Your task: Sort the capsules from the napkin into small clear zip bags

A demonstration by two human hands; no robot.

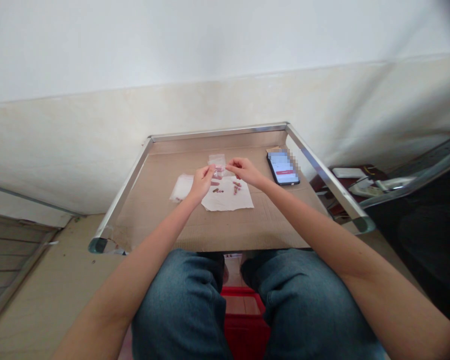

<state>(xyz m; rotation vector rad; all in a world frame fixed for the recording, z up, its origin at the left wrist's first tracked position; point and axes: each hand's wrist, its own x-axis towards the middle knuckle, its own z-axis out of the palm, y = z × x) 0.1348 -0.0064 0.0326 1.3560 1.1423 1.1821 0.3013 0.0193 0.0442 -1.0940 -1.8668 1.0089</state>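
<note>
A small clear plastic bag (217, 159) is held up between my two hands above the middle of a cardboard-covered table. Thumb and fingers of my left hand (201, 183) pinch its left side. My right hand (243, 170) is closed in a pinch at the bag's right edge. Below them lies a white sheet of paper (228, 202). On the paper are a few small brown pieces (218, 190) and a little cluster of reddish-brown pieces (236, 187), too small to name. Beside my left hand lies a pile of clear bags (182, 187).
A phone (284, 167) with a lit screen lies at the table's right side. The cardboard tabletop (165, 230) has a raised metal rim (217, 131) at the back and sides. A wall stands behind; a red plastic object (245, 327) is below, between my knees.
</note>
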